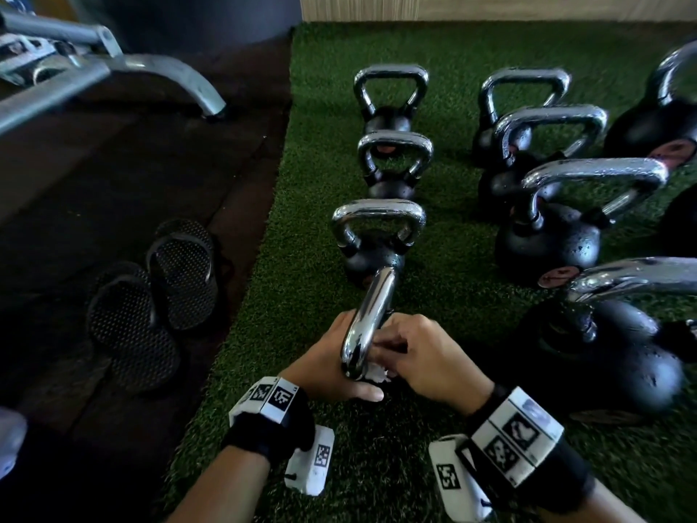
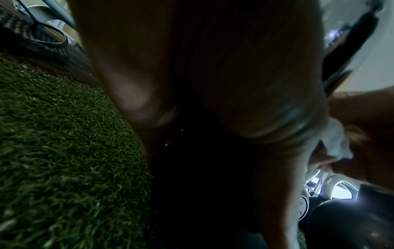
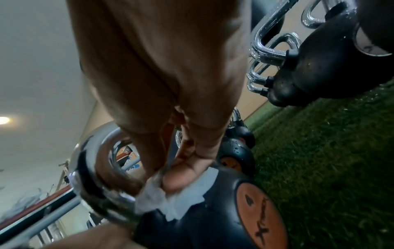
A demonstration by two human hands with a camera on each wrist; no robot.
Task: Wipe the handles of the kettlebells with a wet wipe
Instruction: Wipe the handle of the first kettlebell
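Several black kettlebells with chrome handles stand in rows on green turf [image 1: 301, 183]. The nearest kettlebell is turned so its handle [image 1: 371, 315] points edge-on toward me. My left hand [image 1: 328, 364] grips it from the left, thumb lying across the front. My right hand [image 1: 418, 352] pinches a crumpled white wet wipe [image 1: 377, 372] against the lower end of that handle. In the right wrist view the wet wipe [image 3: 170, 202] is pressed by the fingertips [image 3: 183, 175] where the handle [image 3: 89, 176] meets the black body [image 3: 213, 232]. The left wrist view shows mostly dark palm [image 2: 213, 67] and a bit of wipe [image 2: 334, 139].
Three more kettlebells [image 1: 377, 235] line up ahead, larger ones [image 1: 550, 235] sit to the right, all beaded with droplets. A pair of black sandals [image 1: 151, 296] lies on the dark rubber floor at left. A grey machine frame [image 1: 113, 69] stands at the far left.
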